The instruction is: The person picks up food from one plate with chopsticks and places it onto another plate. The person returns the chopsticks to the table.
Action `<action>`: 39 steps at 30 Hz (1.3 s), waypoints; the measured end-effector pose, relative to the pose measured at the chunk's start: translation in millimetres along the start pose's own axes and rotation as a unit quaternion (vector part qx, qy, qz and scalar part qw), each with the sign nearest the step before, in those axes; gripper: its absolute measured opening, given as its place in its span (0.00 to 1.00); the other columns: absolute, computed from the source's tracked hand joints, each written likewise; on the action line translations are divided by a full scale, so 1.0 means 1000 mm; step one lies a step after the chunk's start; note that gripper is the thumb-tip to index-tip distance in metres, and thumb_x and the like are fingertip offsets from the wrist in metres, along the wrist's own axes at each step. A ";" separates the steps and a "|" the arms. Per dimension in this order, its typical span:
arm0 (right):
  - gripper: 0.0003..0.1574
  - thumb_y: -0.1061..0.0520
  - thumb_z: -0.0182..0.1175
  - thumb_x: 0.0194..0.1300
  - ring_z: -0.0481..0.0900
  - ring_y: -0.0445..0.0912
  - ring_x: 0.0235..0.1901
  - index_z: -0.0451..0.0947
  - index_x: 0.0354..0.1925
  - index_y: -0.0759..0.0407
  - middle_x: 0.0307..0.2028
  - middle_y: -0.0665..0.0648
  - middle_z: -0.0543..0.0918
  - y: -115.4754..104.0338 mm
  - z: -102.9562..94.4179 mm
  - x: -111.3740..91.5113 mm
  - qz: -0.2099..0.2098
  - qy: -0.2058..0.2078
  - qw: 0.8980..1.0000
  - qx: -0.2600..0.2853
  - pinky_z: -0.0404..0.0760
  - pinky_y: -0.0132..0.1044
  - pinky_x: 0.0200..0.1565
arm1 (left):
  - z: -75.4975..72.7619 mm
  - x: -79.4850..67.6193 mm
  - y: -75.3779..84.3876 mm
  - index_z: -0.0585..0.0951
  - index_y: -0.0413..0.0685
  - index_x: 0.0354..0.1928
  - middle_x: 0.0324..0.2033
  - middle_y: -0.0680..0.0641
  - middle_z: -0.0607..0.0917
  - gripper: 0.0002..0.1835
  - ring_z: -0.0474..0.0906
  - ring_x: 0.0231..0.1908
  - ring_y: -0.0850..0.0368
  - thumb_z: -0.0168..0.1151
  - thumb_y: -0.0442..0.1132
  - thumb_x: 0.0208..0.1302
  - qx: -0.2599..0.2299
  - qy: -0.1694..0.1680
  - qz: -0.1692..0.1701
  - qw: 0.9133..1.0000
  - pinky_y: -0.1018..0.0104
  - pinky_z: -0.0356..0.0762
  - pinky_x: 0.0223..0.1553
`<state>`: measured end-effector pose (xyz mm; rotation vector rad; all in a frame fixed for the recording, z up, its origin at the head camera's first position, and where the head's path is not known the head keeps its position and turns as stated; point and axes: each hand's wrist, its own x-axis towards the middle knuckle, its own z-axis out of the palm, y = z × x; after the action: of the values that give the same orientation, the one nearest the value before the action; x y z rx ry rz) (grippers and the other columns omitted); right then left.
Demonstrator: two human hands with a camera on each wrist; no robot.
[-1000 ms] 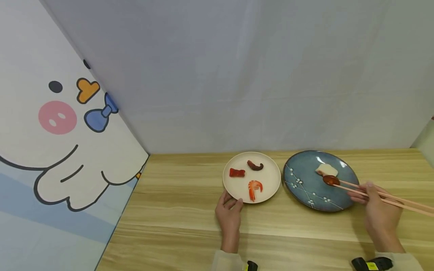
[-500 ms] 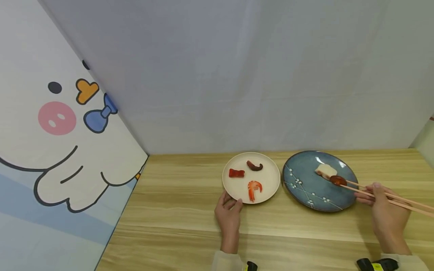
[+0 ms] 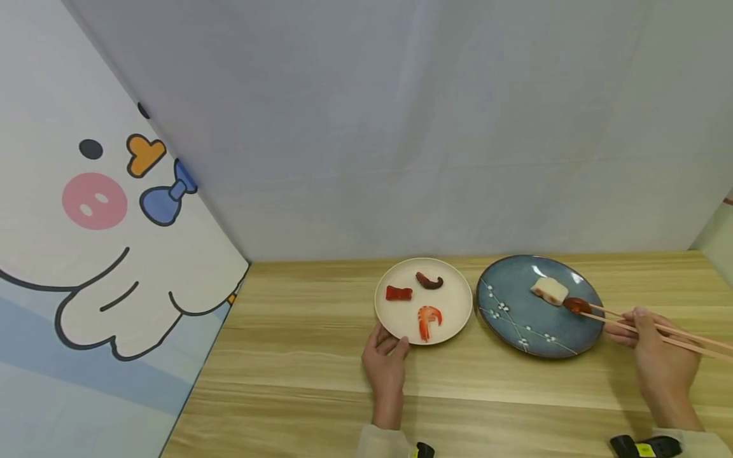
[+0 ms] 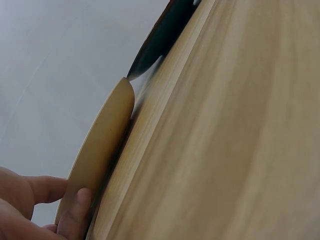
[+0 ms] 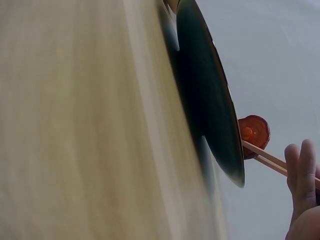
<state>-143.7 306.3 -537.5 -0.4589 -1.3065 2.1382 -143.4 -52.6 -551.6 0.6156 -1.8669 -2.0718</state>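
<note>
Wooden table [image 3: 286, 356]: two plates are borne on it, just beside each other.
Blue plate [image 3: 515, 280]: set at 3 o'clock from the cream plate [image 3: 401, 318].
Cream plate: its rim is pinched near 7 o'clock by the thumb and fingers of the left hand [image 3: 385, 366].
Right hand [image 3: 664, 356]: held by the blue plate's 4 o'clock edge, the chopsticks [image 3: 604, 320] gripped in its fingers.
White lump [image 3: 550, 290]: left near the blue plate's middle, toward 1 o'clock.
Brown piece [image 3: 576, 306]: held between the chopstick tips at the blue plate's 3 o'clock side.
Prawn [image 3: 425, 323], red block [image 3: 399, 293], dark curl [image 3: 428, 281]: laid on the cream plate at 6, between 9 and 10, and 12.
Step in hand: apparently, the brown piece is being secured; whether it is lifted cannot be told.
Next move: a steady, even squeeze is called for, lest the shiny piece slip.
</note>
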 end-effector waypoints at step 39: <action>0.07 0.74 0.59 0.73 0.85 0.27 0.25 0.83 0.42 0.81 0.30 0.35 0.85 -0.012 -0.009 0.002 -0.209 -0.241 0.878 -0.358 0.84 0.23 0.26 | 0.000 -0.002 0.006 0.71 0.26 0.72 0.54 0.31 0.81 0.34 0.82 0.43 0.51 0.67 0.20 0.63 -0.001 0.003 -0.005 1.000 0.73 0.84 0.36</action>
<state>-136.5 318.4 -530.9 0.1082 -2.2503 1.3904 -141.9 -52.7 -545.1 0.6298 -1.8633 -2.0751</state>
